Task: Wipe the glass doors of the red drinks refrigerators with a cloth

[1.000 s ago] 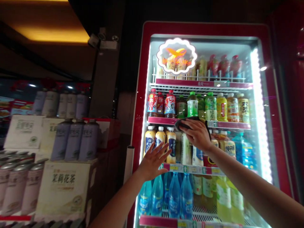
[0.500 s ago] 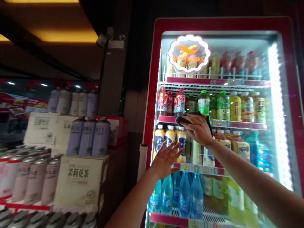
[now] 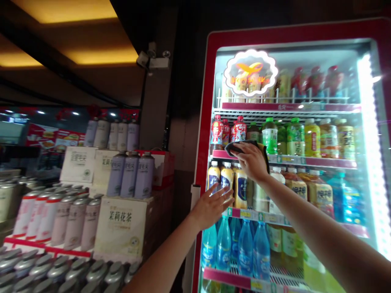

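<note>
A dark cloth [image 3: 265, 151] lies flat under my right hand [image 3: 251, 162], which presses it against the glass door of a lit drinks fridge [image 3: 204, 134]. Its fingers point left over the cloth. Lower and to the left, my left hand [image 3: 210, 206] is spread with fingers apart near the glass, holding nothing. Whether its palm touches the door I cannot tell. Behind the hands, through the glass, stand yellow bottles with dark labels [image 3: 241, 193], red-capped bottles [image 3: 216, 129] and a green-capped bottle [image 3: 269, 135].
Blue bottles [image 3: 245, 244] fill a lower shelf. A glowing scalloped sign [image 3: 251, 73] is at the door's upper left. Left of the fridge, pale boxes [image 3: 120, 228] carry lilac bottles [image 3: 144, 175], with several rows of silver-capped bottles [image 3: 65, 266] in front.
The view has shifted, so the fridge and shelves appear further right. My right hand and the cloth have slid slightly left across the glass relative to the bottles. My left hand stays spread.
</note>
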`<state>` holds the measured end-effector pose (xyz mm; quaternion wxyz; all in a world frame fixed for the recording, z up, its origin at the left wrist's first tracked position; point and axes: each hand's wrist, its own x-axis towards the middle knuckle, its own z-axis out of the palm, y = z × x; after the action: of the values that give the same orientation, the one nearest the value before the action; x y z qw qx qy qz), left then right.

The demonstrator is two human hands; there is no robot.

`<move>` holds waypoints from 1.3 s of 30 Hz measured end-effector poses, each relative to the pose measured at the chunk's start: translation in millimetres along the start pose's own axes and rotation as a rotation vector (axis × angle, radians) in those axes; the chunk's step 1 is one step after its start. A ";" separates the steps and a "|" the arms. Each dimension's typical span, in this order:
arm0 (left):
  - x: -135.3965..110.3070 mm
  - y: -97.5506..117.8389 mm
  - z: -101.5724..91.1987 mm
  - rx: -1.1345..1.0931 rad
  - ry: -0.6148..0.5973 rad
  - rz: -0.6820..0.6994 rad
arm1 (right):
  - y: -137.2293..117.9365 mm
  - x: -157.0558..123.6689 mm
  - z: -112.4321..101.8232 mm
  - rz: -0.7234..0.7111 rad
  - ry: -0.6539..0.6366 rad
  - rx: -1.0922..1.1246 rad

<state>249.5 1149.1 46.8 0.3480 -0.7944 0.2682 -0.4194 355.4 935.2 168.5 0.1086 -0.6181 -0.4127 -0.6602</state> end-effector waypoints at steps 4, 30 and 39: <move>-22.2 -8.0 -7.2 0.024 0.022 0.000 | -32.4 2.6 18.4 -0.038 -0.031 0.021; -31.8 6.0 1.5 0.041 0.054 -0.155 | -71.7 35.3 41.4 -0.250 -0.182 0.043; -32.4 9.0 5.3 0.030 0.022 -0.179 | -68.3 47.8 41.0 -0.222 -0.178 0.064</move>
<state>236.5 1168.6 22.1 0.3178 -0.8053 0.1936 -0.4615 330.4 1023.9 179.4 0.0176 -0.6209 -0.5075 -0.5972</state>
